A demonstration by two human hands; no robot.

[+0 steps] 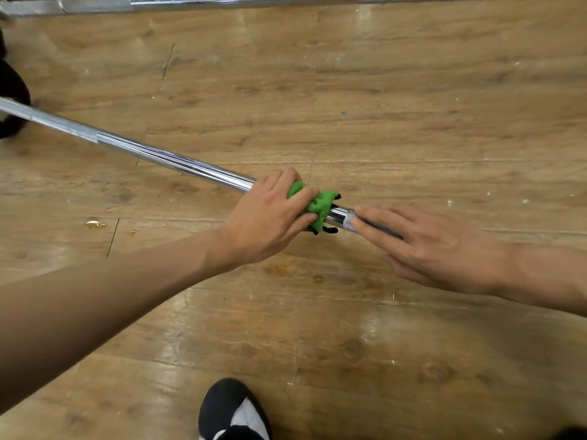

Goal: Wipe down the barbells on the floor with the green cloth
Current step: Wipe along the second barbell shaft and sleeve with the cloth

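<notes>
A chrome barbell (165, 158) runs across the wooden floor from the left edge down toward the centre right. My left hand (270, 214) grips the green cloth (319, 206) wrapped around the bar near its middle. Just right of the cloth a short shiny stretch and a knurled section of the bar (349, 222) show. My right hand (428, 246) lies over the knurled part with straight fingers resting on the bar. The bar beyond my right hand is hidden.
A second barbell (222, 0) lies along the top edge. A black weight plate (11, 100) sits at the far left on the near bar. My black and white shoe (232, 411) stands at the bottom centre on the wooden floor (381, 106).
</notes>
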